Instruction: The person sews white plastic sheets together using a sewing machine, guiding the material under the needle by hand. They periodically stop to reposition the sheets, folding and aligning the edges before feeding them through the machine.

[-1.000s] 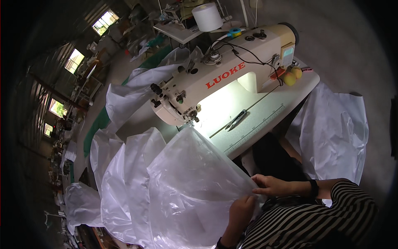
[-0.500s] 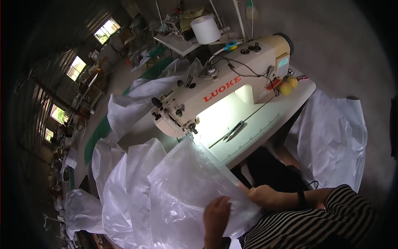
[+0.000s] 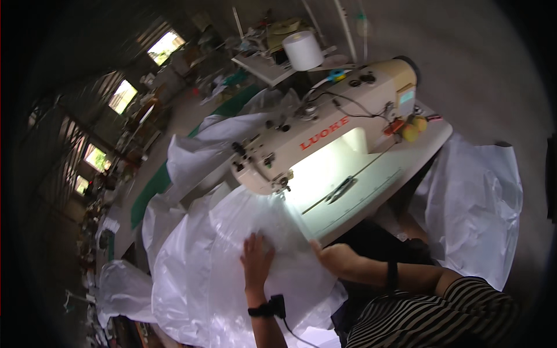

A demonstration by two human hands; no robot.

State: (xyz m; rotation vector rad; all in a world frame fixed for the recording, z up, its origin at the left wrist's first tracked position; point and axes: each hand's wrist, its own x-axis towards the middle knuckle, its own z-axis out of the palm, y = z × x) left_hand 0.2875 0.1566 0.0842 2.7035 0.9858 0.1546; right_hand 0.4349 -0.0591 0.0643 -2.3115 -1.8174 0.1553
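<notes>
A translucent white plastic sheet (image 3: 296, 249) runs from under the needle end of a cream sewing machine (image 3: 325, 136) down toward me, in loose folds. My left hand (image 3: 256, 261) lies on it with the fingers spread, a little below and left of the needle area. At the sheet's right edge, beside the front of the table, my right hand (image 3: 342, 259) is closed on the plastic; its fingertips are partly hidden. Small thread snips (image 3: 341, 190) rest on the lit machine bed, apart from both hands.
More white sheeting hangs at the right (image 3: 476, 203) and lies bunched behind the machine. A white thread cone (image 3: 303, 51) stands at the back. Yellow round objects (image 3: 413, 129) sit at the machine's right end. A cable trails from my left wristband (image 3: 267, 308).
My left hand has moved up and left across the sheet and its fingers have spread. My right hand has shifted up and left, nearer the needle, along with the sheet's edge. The view has shifted slightly.
</notes>
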